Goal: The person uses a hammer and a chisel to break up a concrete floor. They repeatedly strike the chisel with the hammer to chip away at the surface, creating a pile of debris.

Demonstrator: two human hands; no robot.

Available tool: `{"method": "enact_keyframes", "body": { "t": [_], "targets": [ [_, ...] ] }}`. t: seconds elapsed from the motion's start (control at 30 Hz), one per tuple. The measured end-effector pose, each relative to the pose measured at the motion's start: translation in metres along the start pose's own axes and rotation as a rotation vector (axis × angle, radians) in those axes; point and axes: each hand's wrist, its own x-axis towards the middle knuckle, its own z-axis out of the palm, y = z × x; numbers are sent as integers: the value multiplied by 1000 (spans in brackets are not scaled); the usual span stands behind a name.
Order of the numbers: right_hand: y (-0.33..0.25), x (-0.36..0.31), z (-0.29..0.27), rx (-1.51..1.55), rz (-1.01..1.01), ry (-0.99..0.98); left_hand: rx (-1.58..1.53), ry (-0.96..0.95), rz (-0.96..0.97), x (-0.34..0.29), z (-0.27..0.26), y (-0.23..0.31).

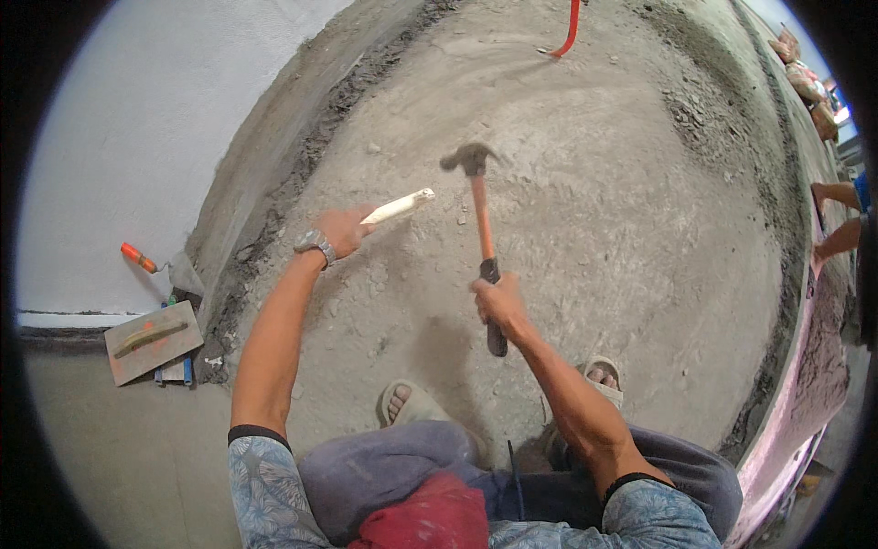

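My right hand (499,300) is closed round the black grip of a claw hammer (483,220). Its dark head points away from me and is slightly blurred, held in front of my knees. To the left, my left hand (345,231) is closed on a short, pale wooden stick (399,207), which sticks out to the right toward the hammer's head without touching it. The stick's outer end looks rough. A metal watch is on my left wrist. Both hands are over the rough grey cement floor (604,238).
A plastering float (154,340) lies at the left, beside an orange-handled trowel (139,257) near the white wall (137,137). A red bent bar (572,32) stands at the far side. Loose rubble (713,119) lines the right. Another person's arms (837,215) show at the right edge.
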Motion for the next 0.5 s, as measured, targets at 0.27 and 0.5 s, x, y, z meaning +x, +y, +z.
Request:
{"method": "enact_keyframes", "body": {
  "t": [0.27, 0.5],
  "targets": [
    [-20, -2, -8, 118, -491, 137, 21, -13, 27, 15, 13, 8],
    [26, -7, -7, -284, 49, -38, 104, -35, 5, 7, 2, 15]
  ]
}}
